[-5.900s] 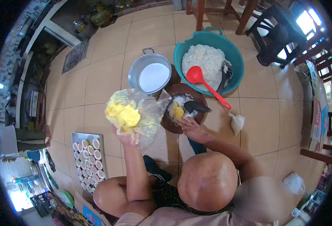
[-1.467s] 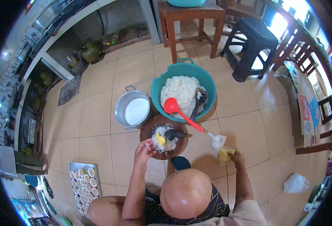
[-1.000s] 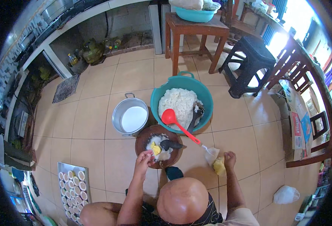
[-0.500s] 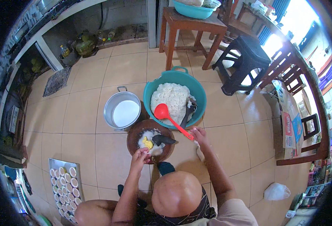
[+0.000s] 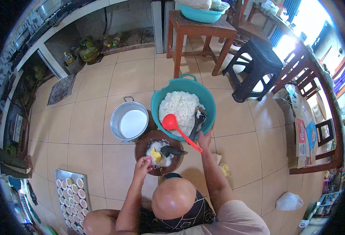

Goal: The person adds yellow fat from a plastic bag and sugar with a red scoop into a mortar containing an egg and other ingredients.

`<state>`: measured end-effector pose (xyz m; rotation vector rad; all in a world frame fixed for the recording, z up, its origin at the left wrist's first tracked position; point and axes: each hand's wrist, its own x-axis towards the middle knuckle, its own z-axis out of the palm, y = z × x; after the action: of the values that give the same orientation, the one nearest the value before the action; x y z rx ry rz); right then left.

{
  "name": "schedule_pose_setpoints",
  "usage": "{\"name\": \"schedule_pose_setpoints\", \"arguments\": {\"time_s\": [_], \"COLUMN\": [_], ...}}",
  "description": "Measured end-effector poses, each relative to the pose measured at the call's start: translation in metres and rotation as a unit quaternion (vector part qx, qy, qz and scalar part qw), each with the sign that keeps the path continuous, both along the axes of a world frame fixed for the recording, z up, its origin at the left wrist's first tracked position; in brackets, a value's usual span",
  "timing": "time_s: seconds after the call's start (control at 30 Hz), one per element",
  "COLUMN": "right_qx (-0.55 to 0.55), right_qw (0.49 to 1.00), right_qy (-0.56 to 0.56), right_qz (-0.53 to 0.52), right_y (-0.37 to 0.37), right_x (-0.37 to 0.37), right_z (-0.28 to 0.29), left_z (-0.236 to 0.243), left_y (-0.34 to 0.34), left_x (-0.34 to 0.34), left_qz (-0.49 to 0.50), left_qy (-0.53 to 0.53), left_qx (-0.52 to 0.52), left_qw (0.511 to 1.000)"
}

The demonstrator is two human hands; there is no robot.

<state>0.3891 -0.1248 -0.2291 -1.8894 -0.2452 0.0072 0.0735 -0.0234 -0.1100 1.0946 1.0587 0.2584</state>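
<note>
My left hand [image 5: 143, 166] is at the near rim of a brown stone mortar [image 5: 141, 147]. Its fingers are pinched together; what they hold, if anything, is too small to name. Inside the mortar lie white grains, a soft yellow lump [image 5: 156, 155] and a dark pestle [image 5: 171, 151]. My right hand [image 5: 205, 140] reaches to the near right rim of a teal basin [image 5: 210, 117], beside the handle of a red ladle [image 5: 170, 122]; its fingers are partly hidden. White rice [image 5: 176, 102] fills the basin, with a dark scoop-like tool [image 5: 198, 120] in it. The ladle lies across rice and rim.
An aluminium pot [image 5: 117, 127] stands left of the basin. A tray of small round cups [image 5: 71, 196] lies at lower left. Beyond are a wooden table [image 5: 203, 26] and a black stool [image 5: 258, 66]. A yellow packet [image 5: 224, 169] and a white bag [image 5: 289, 201] lie right.
My right hand has moved forward and slightly left to the basin's rim. A yellow packet now shows beside my right forearm. My left hand stays by the mortar. The view has shifted slightly.
</note>
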Motion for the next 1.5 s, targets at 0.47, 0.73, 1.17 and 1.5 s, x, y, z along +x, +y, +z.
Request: {"name": "schedule_pose_setpoints", "arguments": {"time_s": [0.47,0.73,1.17,1.5], "right_qx": [0.038,0.069,0.13,0.098], "right_qw": [0.989,0.952,0.855,0.799], "right_qy": [0.144,0.287,0.476,0.486], "right_qz": [-0.008,0.078,0.159,0.341], "right_y": [-0.016,-0.036,-0.075,0.013], "right_x": [-0.018,-0.054,-0.104,-0.072], "right_z": [-0.035,0.025,0.109,0.128], "left_z": [0.013,0.007,0.055,0.089], "left_y": [0.026,0.043,0.067,0.049], "left_x": [0.016,0.033,0.03,0.011], "left_qz": [0.036,0.053,0.034,0.041], "left_qy": [-0.073,-0.086,-0.102,-0.077], "left_qx": [0.008,-0.016,0.026,0.051], "left_qw": [0.997,0.995,0.994,0.995]}}
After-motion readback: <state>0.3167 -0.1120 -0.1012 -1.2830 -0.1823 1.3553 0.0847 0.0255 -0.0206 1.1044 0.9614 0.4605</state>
